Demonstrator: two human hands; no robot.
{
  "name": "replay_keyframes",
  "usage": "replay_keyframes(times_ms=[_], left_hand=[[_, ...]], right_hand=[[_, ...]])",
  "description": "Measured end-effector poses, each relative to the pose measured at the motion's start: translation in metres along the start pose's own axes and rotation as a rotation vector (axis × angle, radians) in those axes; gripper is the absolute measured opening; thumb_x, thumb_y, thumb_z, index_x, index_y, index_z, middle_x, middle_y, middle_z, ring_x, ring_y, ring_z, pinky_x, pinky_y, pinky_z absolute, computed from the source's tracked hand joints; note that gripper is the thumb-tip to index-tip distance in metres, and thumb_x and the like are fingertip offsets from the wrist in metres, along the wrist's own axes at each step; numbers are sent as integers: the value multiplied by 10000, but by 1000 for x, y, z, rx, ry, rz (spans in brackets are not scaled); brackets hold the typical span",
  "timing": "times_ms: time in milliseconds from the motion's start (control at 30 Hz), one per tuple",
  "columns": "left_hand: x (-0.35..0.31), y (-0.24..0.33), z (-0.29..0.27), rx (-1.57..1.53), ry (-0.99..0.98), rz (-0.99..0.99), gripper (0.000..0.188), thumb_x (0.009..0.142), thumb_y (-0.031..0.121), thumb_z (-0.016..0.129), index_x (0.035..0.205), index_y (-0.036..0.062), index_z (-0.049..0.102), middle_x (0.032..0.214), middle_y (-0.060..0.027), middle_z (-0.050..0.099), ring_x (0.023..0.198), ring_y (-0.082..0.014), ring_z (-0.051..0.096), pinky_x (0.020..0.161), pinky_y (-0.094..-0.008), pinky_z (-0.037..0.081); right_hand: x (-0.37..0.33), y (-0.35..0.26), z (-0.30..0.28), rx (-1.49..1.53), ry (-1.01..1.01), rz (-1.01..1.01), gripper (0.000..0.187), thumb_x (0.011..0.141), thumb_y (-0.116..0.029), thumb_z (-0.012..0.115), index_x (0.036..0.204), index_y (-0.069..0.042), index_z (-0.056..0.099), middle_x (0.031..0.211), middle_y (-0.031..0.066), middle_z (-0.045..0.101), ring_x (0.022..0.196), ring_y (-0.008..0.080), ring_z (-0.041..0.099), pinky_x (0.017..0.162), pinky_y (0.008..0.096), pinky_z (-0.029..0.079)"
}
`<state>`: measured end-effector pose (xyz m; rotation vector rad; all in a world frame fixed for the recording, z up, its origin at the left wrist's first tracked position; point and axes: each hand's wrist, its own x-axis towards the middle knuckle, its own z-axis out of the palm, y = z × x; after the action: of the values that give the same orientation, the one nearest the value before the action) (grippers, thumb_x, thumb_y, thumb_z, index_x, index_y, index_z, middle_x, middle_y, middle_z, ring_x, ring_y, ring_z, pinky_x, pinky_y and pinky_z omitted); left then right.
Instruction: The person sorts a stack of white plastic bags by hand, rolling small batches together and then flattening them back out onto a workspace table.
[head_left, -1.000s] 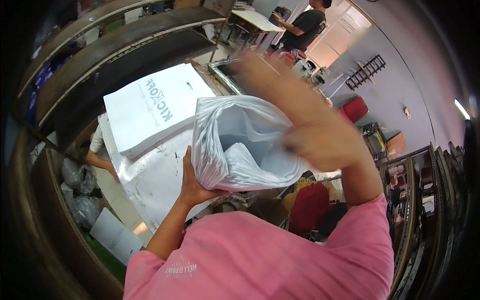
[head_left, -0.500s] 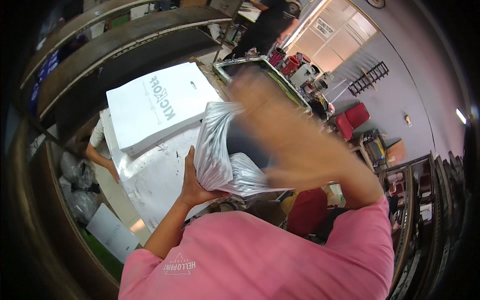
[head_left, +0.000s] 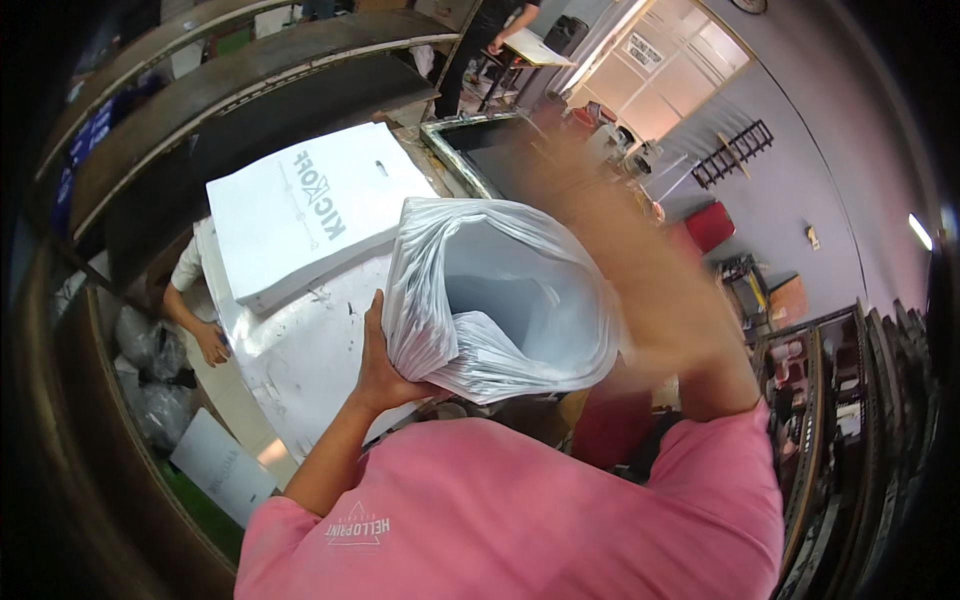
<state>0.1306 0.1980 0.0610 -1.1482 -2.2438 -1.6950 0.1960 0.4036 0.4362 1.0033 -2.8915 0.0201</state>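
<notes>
My left hand [head_left: 383, 365] grips the near left side of a bundle of thin white plastic bags [head_left: 425, 340], its thumb pointing up along the outside. Many layers are gathered and creased there. The bundle curves round into a wide loop, its grey hollow facing up. At the loop's right side my right hand [head_left: 590, 205] is smeared by motion. Its fingers do not show, and whether it touches the bags is unclear. Beyond my left hand, a thick stack of white printed bags [head_left: 310, 215] with a punched handle slot lies on the white table [head_left: 290, 355].
A framed printing screen [head_left: 465, 150] and several tins [head_left: 610, 135] stand beyond the bundle. Metal shelving [head_left: 270, 80] runs along the far left. Another person's hand [head_left: 213, 345] hangs by the table's left edge. A person in dark clothes [head_left: 490, 40] stands at the back.
The bundle has spread from a partly covered fold into a broad round loop. My right hand has swept across it to the right; my left keeps its grip. The person at the back has moved left.
</notes>
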Motion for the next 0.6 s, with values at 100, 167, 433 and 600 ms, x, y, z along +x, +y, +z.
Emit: replay_keyframes(times_ms=[100,167,433,600], left_hand=[[8,13,17,-53,-76,60,1708,372,495,1054,1624,-25,16,1477,-244,379,1356,-425,444,1157,-516,361],[-2,5,3,29,-13,-1,1712,362,495,1054,1624,-27,22,1478,-245,377,1355,-426,444,1160,-518,358],[-6,-3,-3,50,-63,20,1680,387,489,1047,1624,-30,34,1505,-259,346,1416,-439,383,1190,-527,323],[0,-25,7,19,-42,53,1588,439,442,1043,1616,-34,89,1474,-249,382,1375,-425,427,1159,-510,357]], right_hand=[[-2,-10,0,-21,-24,77,1077,888,-599,614,1591,98,190,1649,335,221,1546,452,231,1280,506,148],[17,-5,26,83,19,-41,1077,880,-593,627,1605,71,186,1649,326,235,1538,462,245,1276,511,161],[26,-9,11,223,28,-57,1206,824,-704,632,1594,105,177,1658,338,196,1568,452,167,1275,547,104],[37,1,16,57,-12,-100,1222,807,-806,562,1606,52,219,1650,322,223,1556,459,187,1262,587,84]])
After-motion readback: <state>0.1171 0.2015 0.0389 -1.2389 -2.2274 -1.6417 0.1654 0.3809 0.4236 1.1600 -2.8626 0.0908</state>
